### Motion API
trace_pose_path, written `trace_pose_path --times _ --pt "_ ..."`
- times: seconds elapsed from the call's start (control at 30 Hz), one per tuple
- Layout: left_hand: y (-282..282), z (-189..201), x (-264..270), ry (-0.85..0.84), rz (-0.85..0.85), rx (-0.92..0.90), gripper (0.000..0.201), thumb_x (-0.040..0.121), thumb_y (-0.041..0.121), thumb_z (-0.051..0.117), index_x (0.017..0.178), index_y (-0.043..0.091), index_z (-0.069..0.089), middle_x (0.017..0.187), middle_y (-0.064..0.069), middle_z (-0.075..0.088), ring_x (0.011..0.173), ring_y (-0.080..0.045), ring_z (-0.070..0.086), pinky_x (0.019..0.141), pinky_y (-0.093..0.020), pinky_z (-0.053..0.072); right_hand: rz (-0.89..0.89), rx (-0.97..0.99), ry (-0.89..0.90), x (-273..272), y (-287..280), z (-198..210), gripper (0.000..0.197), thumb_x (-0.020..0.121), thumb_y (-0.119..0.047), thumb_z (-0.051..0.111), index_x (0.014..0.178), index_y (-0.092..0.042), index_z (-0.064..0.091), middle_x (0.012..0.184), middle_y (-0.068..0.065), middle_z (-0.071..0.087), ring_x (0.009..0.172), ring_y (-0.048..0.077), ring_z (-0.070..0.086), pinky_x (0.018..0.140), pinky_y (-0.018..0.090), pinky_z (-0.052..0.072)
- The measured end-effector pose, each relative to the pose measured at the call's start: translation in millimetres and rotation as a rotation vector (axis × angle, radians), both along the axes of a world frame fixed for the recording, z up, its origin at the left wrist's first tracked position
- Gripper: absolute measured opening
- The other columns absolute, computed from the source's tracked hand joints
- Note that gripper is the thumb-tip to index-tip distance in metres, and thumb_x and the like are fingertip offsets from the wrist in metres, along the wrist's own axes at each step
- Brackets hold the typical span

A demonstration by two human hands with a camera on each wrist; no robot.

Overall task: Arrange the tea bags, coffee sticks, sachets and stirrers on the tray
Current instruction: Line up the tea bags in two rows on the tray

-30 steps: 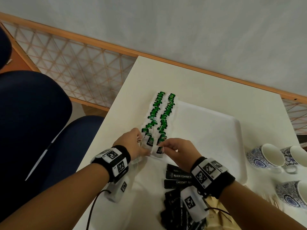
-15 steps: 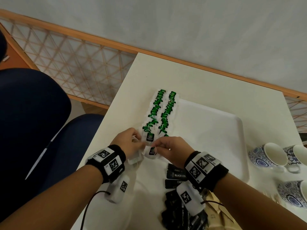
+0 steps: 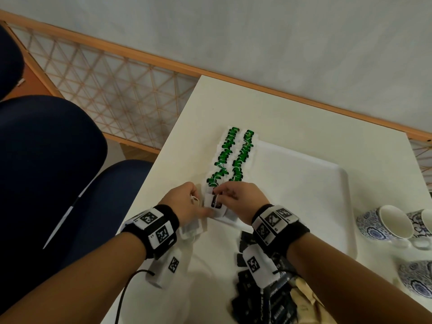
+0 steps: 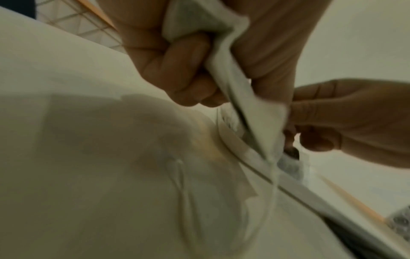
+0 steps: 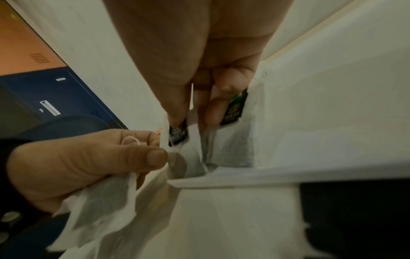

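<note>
Right hand [image 3: 236, 202] shifted left, setting tea bag [image 3: 216, 203] at row's near end.

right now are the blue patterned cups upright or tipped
Upright: the blue patterned cups stand on the table, right of the tray, open mouths up.

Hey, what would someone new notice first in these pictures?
Two neat rows of green-tagged tea bags run along the left edge of the white tray. At their near end, the left hand and right hand meet over one more tea bag. Blue-patterned cups stand to the right.
</note>
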State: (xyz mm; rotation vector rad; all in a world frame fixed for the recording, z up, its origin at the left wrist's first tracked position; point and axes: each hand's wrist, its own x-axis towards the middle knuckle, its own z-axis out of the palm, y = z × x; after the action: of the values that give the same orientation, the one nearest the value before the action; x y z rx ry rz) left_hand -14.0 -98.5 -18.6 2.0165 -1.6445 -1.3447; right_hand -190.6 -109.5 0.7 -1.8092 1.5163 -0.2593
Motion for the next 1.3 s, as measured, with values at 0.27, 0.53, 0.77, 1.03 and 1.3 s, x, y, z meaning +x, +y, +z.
trace_pose_path --times 0.27,0.53,0.77,1.03,1.3 --pt "-2.4 -0.4 -12.6 -0.176 -0.111 -0.021 0.066 0.059 0.057 0.081 0.096 0.027 0.036 0.085 0.010 0.054 0.073 -0.007 0.053 0.061 -0.029 0.041 -0.203 0.053 0.201 -35.4 10.8 0.4 0.035 0.072 -0.047 0.074 0.075 -0.027 0.046 0.073 -0.006 0.056 0.065 0.011 0.048 0.056 0.024 0.038" --pt "-4.6 0.2 -11.6 -0.061 -0.048 0.004 0.076 0.065 0.048 0.081 0.122 0.025 0.036 0.113 0.007 0.054 0.096 -0.019 0.059 0.084 -0.037 0.050 -0.039 0.241 0.564 -30.0 9.8 -7.7 0.061 0.072 -0.079 0.049 0.056 -0.020 0.050 0.055 -0.006 0.049 0.052 0.012 0.047 0.048 0.023 0.035" --pt "-9.9 0.3 -17.3 -0.081 -0.103 -0.097 0.031 0.087 0.038 0.060 0.108 0.023 0.044 0.098 0.001 0.062 0.089 -0.021 0.062 0.082 -0.039 0.052 -0.016 0.172 0.495 -26.6 3.4 0.4 0.039 0.088 -0.059 0.047 0.086 -0.021 0.056 0.086 -0.002 0.060 0.079 0.018 0.055 0.065 0.029 0.041" --pt "-11.8 -5.2 -6.0 0.086 0.117 -0.111 0.033 0.084 0.034 0.069 0.108 0.025 0.047 0.087 0.012 0.049 0.080 -0.006 0.053 0.057 -0.015 0.037 -0.011 0.102 0.513 -37.0 10.1 5.8 0.051 0.084 -0.067 0.045 0.090 -0.019 0.061 0.087 -0.001 0.066 0.083 0.018 0.062 0.072 0.031 0.049" --pt "13.0 -7.3 17.4 -0.032 -0.109 -0.032 0.010 0.078 0.024 0.072 0.079 0.030 0.063 0.084 0.005 0.065 0.070 -0.012 0.063 0.058 -0.025 0.052 0.384 0.027 0.323 1.2 35.4 0.4 0.020 0.089 -0.039 0.054 0.107 -0.035 0.058 0.084 -0.015 0.049 0.093 0.013 0.056 0.071 0.023 0.036"
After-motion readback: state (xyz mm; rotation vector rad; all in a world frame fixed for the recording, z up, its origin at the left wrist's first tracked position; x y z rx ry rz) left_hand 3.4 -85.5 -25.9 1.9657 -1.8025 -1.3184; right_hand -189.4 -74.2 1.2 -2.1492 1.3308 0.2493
